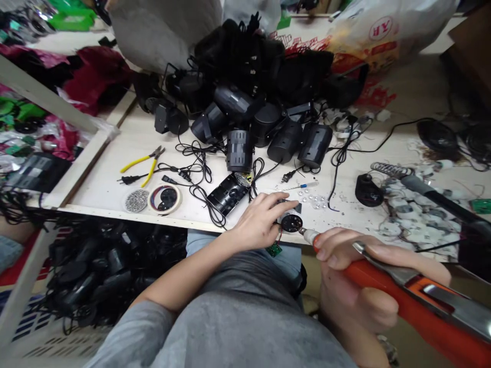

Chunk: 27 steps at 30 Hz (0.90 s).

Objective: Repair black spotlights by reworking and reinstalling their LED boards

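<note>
At the table's front edge my left hand [259, 220] is closed on a small motor part with a round black disc [291, 223] facing me. Its fingers reach over the top of the part. A small green circuit board [274, 249] hangs below it, near my lap. My right hand [349, 294] is wrapped round an orange power screwdriver [425, 327] with a metal lever along its body. The screwdriver's tip meets the right rim of the disc; whether a screw is there is too small to tell. Left of my left hand lies an open black housing [229, 193].
Black lamp housings [240, 148] are piled at the back with cables. Yellow-handled pliers [149, 164], a dish of screws [136, 200] and a tape roll [164, 199] lie left. Clear lenses [316, 201] and a blue screwdriver [307, 185] lie behind the disc; white motors [408, 222] are heaped right.
</note>
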Each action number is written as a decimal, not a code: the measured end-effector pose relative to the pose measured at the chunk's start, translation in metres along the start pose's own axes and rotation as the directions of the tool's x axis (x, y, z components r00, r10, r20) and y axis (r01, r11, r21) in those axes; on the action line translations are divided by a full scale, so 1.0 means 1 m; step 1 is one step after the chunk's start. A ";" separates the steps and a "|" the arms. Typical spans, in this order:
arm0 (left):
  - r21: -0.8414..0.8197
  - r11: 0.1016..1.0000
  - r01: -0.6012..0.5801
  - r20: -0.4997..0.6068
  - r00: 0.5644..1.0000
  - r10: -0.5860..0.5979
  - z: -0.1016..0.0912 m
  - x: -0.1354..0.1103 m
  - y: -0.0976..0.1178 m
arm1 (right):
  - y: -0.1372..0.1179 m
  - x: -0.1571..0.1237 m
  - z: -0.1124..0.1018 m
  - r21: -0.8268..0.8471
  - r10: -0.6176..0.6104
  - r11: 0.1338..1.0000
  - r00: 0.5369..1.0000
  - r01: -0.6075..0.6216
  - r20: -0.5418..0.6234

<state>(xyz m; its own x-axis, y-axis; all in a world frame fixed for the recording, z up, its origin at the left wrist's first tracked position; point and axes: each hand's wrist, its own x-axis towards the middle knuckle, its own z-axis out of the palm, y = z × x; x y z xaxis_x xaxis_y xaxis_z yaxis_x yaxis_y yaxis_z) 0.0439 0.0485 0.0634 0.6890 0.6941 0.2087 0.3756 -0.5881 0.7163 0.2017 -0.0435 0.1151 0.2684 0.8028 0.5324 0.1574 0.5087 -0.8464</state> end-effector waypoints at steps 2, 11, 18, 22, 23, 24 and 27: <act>0.005 0.998 -0.055 0.080 0.995 0.055 -0.001 0.006 -0.005 | -0.001 0.002 0.003 0.035 -0.042 0.998 0.997 0.044 -0.069; 0.060 0.997 -0.053 0.175 0.984 0.042 -0.001 0.013 -0.016 | -0.003 0.026 0.016 0.101 -0.127 0.985 0.986 0.139 -0.110; 0.028 0.999 0.023 0.130 0.991 -0.027 -0.002 0.025 -0.013 | 0.013 0.060 0.018 0.193 -0.066 0.978 0.996 0.076 -0.060; 0.013 0.998 0.065 0.139 0.988 -0.066 -0.007 0.029 -0.010 | 0.021 0.077 0.023 0.237 -0.009 0.971 0.995 0.031 -0.095; 0.010 0.998 0.066 0.142 0.988 -0.067 -0.009 0.029 -0.010 | 0.021 0.079 0.025 0.237 0.016 0.971 0.993 0.012 -0.116; 0.006 0.998 0.066 0.145 0.987 -0.067 -0.010 0.030 -0.009 | 0.021 0.080 0.027 0.231 0.040 0.973 0.990 -0.008 -0.134; -0.001 0.998 0.070 0.154 0.986 -0.069 -0.011 0.030 -0.008 | 0.020 0.080 0.030 0.187 0.080 0.981 0.986 -0.053 -0.143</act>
<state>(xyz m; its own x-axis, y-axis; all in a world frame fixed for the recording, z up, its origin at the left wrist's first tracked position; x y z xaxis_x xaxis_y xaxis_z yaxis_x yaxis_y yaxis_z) 0.0541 0.0788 0.0712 0.7484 0.6611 0.0539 0.4221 -0.5375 0.7300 0.1976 0.0405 0.1414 0.4137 0.7881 0.4558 -0.0374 0.5150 -0.8564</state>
